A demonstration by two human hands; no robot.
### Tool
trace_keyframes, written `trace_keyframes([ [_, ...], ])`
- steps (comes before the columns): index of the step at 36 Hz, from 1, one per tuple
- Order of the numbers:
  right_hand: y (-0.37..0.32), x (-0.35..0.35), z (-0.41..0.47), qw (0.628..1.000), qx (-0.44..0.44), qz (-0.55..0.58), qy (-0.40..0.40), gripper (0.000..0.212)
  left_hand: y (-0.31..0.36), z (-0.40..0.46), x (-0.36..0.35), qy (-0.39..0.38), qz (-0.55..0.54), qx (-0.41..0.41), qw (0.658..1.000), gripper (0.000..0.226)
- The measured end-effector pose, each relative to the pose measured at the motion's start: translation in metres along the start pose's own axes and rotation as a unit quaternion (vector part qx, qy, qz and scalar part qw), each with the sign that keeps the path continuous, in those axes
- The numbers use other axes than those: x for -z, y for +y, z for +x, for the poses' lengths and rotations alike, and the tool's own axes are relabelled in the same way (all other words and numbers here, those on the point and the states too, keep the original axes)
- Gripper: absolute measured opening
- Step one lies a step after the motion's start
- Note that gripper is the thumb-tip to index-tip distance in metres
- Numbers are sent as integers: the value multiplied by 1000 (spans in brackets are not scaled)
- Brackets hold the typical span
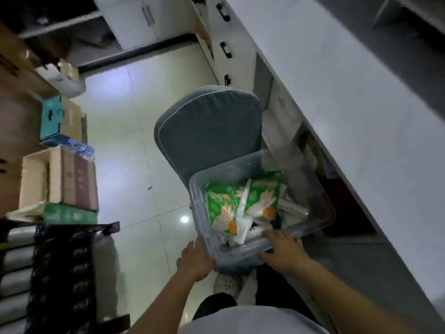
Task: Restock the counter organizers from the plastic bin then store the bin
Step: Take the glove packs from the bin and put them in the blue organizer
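Observation:
A clear plastic bin is held above the floor, partly over a grey cushioned chair. Inside lie two green glove packets and some white items. My left hand grips the bin's near left corner. On the near rim, my right hand curls its fingers over the edge. The white counter runs along the right side; no organizers show in this view.
Cardboard boxes and a teal box stack on shelving at the left. A dark wire rack stands at lower left. White cabinets with handles line the far wall. Glossy tiled floor lies between.

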State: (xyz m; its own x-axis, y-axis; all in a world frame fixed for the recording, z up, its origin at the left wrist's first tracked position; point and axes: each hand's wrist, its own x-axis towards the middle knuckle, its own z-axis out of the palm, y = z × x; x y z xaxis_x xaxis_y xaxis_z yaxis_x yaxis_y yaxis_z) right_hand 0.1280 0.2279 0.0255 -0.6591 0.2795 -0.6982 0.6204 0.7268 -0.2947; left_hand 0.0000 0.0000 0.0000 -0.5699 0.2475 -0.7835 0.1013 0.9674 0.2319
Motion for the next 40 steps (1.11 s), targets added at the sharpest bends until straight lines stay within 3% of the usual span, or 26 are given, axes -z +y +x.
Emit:
trace_keyframes([
  [4,6,25,32,999,31,16,-34,77,9,4,-6,-20,-227,81,970,92],
  [9,2,27,88,992,39,102,-66,71,19,33,-16,9,-437,184,881,72],
  [12,-3,17,119,993,51,76,-75,75,27,45,-22,26,-526,217,822,56],
  [20,-49,-40,162,976,168,-123,-61,58,30,42,-32,52,-612,232,754,51],
  [24,-77,-59,187,965,223,-125,-55,81,25,43,-37,57,-631,222,741,49],
  [27,-90,-64,204,961,248,-114,-48,82,21,46,-43,68,-635,218,738,49],
  [36,-80,-56,213,968,208,-125,-69,68,17,43,-57,80,-656,211,720,49],
  [40,-59,-44,203,983,168,-70,-30,56,18,30,-59,72,-672,221,703,40],
])
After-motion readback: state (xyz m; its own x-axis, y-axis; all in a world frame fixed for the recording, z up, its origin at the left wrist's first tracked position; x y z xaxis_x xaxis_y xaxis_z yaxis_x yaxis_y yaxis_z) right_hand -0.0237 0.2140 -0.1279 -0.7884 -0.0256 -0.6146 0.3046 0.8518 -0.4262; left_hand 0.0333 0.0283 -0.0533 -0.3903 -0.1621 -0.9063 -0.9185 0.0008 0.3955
